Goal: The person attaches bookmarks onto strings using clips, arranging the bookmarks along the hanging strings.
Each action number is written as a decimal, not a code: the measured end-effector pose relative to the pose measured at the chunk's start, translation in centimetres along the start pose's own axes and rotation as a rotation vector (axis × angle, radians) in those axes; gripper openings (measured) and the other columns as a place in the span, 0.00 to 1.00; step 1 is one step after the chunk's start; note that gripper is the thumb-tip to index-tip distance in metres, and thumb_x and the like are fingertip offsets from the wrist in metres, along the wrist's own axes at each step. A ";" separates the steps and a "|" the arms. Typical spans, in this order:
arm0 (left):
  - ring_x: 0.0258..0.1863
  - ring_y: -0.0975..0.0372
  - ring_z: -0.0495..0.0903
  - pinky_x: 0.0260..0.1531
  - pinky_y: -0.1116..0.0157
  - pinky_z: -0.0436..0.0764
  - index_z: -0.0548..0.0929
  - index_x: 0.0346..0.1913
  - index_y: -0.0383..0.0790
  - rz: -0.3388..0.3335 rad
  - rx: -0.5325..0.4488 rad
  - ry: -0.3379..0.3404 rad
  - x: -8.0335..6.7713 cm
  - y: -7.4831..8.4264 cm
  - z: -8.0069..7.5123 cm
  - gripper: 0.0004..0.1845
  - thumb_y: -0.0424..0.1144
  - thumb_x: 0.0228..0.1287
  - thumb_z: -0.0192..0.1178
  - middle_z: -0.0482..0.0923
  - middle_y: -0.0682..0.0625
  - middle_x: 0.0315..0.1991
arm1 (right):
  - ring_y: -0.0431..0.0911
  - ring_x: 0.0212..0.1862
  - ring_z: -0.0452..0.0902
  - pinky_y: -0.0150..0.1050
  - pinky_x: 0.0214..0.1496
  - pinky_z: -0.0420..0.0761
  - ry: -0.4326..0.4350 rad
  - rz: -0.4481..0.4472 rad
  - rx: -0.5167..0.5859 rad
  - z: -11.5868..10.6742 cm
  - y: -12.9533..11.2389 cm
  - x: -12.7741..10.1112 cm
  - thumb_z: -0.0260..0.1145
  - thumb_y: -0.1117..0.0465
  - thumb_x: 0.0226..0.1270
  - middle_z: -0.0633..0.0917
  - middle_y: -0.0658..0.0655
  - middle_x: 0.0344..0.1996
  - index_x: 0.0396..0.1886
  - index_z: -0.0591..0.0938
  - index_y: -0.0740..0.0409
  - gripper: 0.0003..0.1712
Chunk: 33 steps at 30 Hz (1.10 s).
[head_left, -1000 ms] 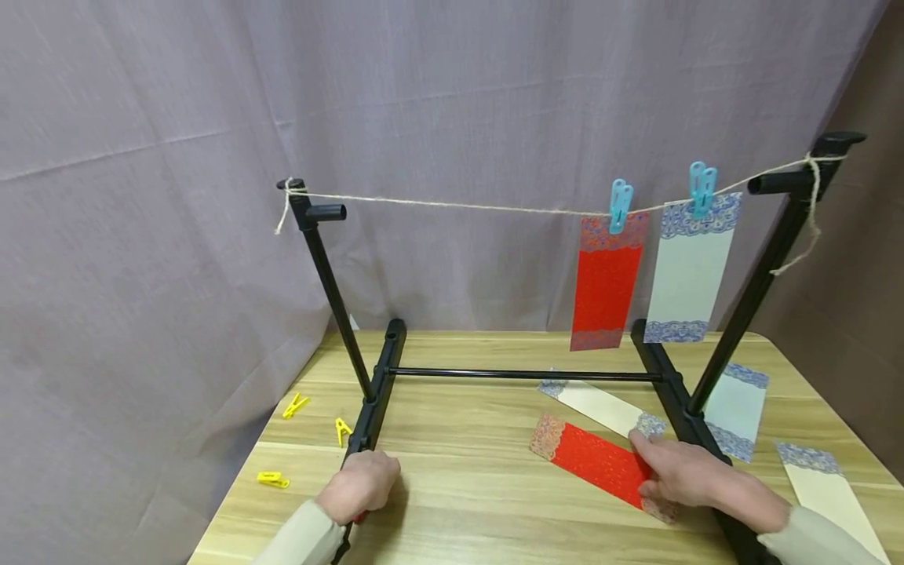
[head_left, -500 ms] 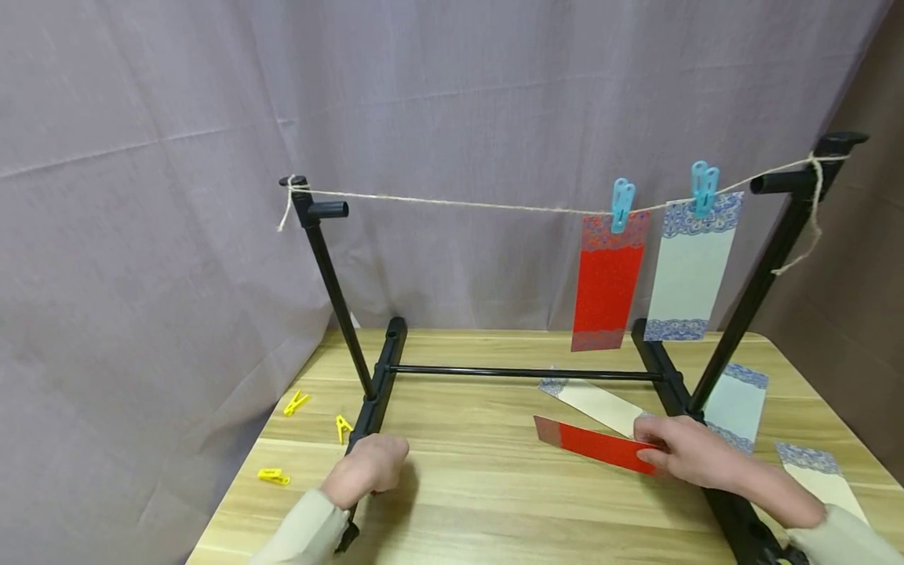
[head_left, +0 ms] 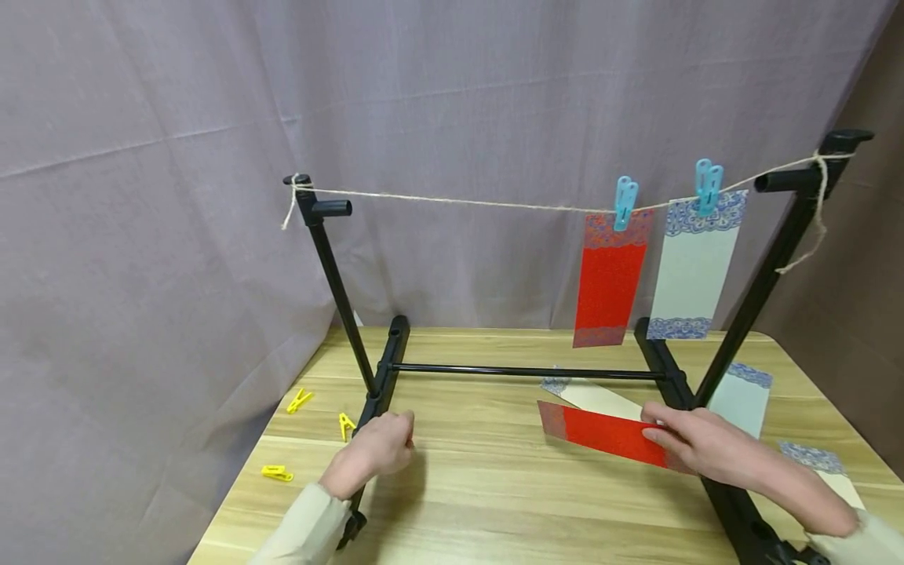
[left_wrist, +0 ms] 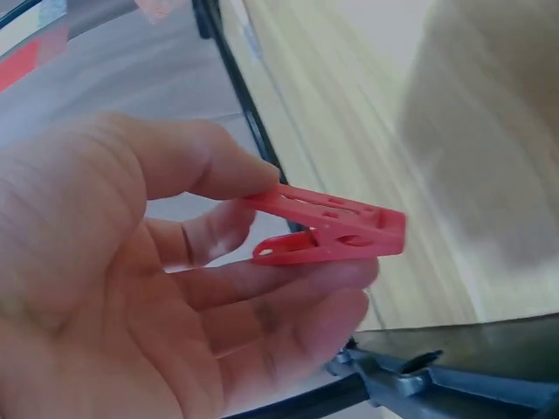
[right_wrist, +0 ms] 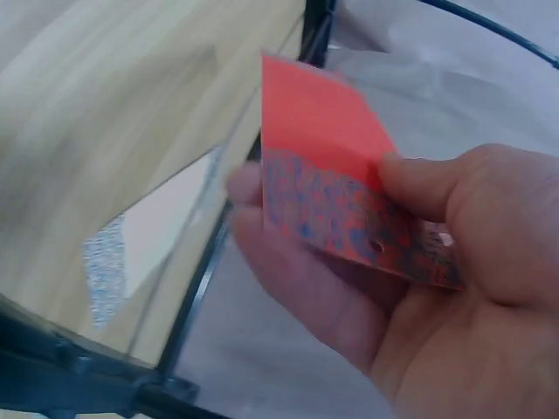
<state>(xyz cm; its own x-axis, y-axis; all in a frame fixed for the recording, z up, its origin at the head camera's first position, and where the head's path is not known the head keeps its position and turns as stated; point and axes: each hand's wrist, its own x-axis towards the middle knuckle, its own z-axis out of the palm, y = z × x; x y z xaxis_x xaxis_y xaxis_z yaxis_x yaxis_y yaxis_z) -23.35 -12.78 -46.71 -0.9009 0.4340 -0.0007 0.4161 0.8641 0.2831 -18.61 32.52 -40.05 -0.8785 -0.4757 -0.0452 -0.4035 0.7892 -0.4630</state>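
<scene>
In the left wrist view, my left hand grips a red plastic clothespin between thumb and fingers. This hand is above the left foot of the black frame, and the head view hides the clothespin. My right hand pinches a red paper bookmark by its right end, lifted off the table and tilted. A patterned end with a small hole shows on that bookmark in the right wrist view. From the string hang a red bookmark and a pale bookmark, each under a blue clothespin.
Yellow clothespins lie at the table's left. A cream bookmark lies behind my right hand; a pale bookmark and another cream one lie on the right. The black frame's crossbar spans the table.
My right hand has raised the red bookmark off the table and tilted it. The left hand has risen and moved slightly right, away from the frame's foot.
</scene>
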 end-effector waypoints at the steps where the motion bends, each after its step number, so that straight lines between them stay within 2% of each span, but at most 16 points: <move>1: 0.21 0.63 0.72 0.20 0.66 0.71 0.74 0.30 0.43 0.002 -0.019 0.009 0.1 0.1 -0.1 0.06 0.33 0.55 0.61 0.75 0.53 0.23 | 0.34 0.14 0.66 0.30 0.18 0.69 -0.033 0.004 0.031 -0.1 -0.1 -0.1 0.59 0.51 0.73 0.72 0.42 0.14 0.38 0.71 0.50 0.09; 4: 0.20 0.64 0.70 0.19 0.67 0.69 0.73 0.29 0.43 0.016 -0.060 0.048 0.3 0.5 -0.5 0.06 0.33 0.55 0.61 0.73 0.53 0.22 | 0.39 0.13 0.69 0.34 0.15 0.75 -0.140 0.048 0.123 -0.5 -0.7 -0.5 0.56 0.52 0.76 0.74 0.45 0.14 0.41 0.68 0.51 0.10; 7: 0.19 0.64 0.69 0.18 0.68 0.68 0.72 0.29 0.43 0.034 -0.085 0.095 0.7 1.0 -0.9 0.06 0.33 0.55 0.60 0.71 0.54 0.22 | 0.39 0.14 0.68 0.35 0.13 0.75 -0.196 0.073 0.138 -0.8 -1.2 -0.7 0.53 0.61 0.77 0.74 0.49 0.18 0.46 0.66 0.50 0.05; 8: 0.19 0.64 0.68 0.18 0.68 0.67 0.72 0.29 0.43 0.042 -0.090 0.109 0.8 1.1 -1.0 0.06 0.33 0.55 0.60 0.71 0.54 0.21 | 0.38 0.15 0.66 0.33 0.14 0.74 -0.195 0.068 0.123 -0.8 -1.3 -0.7 0.53 0.64 0.75 0.75 0.49 0.21 0.47 0.65 0.50 0.07; 11: 0.18 0.64 0.66 0.16 0.69 0.65 0.70 0.28 0.44 0.062 -0.101 0.138 1.2 1.5 -1.2 0.07 0.33 0.55 0.59 0.69 0.55 0.20 | 0.34 0.18 0.62 0.28 0.17 0.69 -0.134 0.011 0.046 -0.8 -1.2 -0.6 0.55 0.72 0.68 0.74 0.47 0.24 0.49 0.66 0.49 0.17; 13: 0.17 0.65 0.66 0.16 0.69 0.64 0.70 0.27 0.45 0.081 -0.101 0.153 1.5 1.8 -1.4 0.07 0.34 0.56 0.59 0.68 0.56 0.19 | 0.31 0.19 0.62 0.28 0.18 0.65 -0.063 -0.030 -0.023 -0.8 -1.1 -0.5 0.60 0.71 0.66 0.75 0.43 0.24 0.48 0.68 0.48 0.17; 17: 0.17 0.66 0.65 0.15 0.70 0.63 0.71 0.29 0.44 0.116 -0.098 0.202 2.1 2.5 -2.1 0.06 0.35 0.58 0.58 0.67 0.57 0.19 | 0.29 0.22 0.62 0.28 0.21 0.64 0.069 -0.095 -0.144 -1.3 -1.3 -0.5 0.67 0.70 0.62 0.76 0.38 0.23 0.44 0.70 0.48 0.19; 20: 0.17 0.67 0.65 0.15 0.71 0.63 0.73 0.32 0.44 0.126 -0.105 0.261 2.5 3.2 -3.2 0.05 0.36 0.61 0.59 0.69 0.57 0.20 | 0.27 0.23 0.61 0.27 0.21 0.64 0.158 -0.156 -0.218 -1.8 -1.9 -0.7 0.67 0.74 0.59 0.74 0.37 0.24 0.41 0.69 0.49 0.20; 23: 0.18 0.68 0.67 0.16 0.72 0.65 0.75 0.32 0.44 0.143 -0.110 0.347 2.7 4.0 -4.3 0.04 0.36 0.63 0.60 0.71 0.56 0.22 | 0.27 0.23 0.58 0.26 0.21 0.63 0.228 -0.211 -0.256 -2.2 -2.7 -0.7 0.66 0.77 0.55 0.70 0.37 0.23 0.38 0.69 0.50 0.22; 28: 0.22 0.69 0.71 0.20 0.74 0.70 0.77 0.32 0.44 0.174 -0.129 0.472 3.1 5.2 -5.9 0.03 0.34 0.63 0.60 0.75 0.55 0.26 | 0.26 0.23 0.60 0.25 0.22 0.64 0.264 -0.238 -0.283 -3.1 -4.1 -0.4 0.71 0.74 0.54 0.68 0.35 0.22 0.34 0.70 0.46 0.23; 33: 0.24 0.68 0.72 0.22 0.73 0.71 0.78 0.32 0.44 0.184 -0.132 0.510 3.3 6.1 -6.6 0.03 0.34 0.63 0.60 0.76 0.54 0.27 | 0.26 0.25 0.64 0.26 0.25 0.70 0.283 -0.222 -0.289 -3.8 -4.9 -0.2 0.74 0.71 0.53 0.72 0.33 0.23 0.35 0.74 0.43 0.22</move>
<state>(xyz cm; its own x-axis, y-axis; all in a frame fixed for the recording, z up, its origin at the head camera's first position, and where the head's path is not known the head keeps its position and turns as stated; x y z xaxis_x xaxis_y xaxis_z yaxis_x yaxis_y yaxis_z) -24.65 -7.76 -38.62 -0.7745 0.3679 0.5146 0.5824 0.7323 0.3530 -17.37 30.22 -34.39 -0.7822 -0.5520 0.2890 -0.6090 0.7754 -0.1671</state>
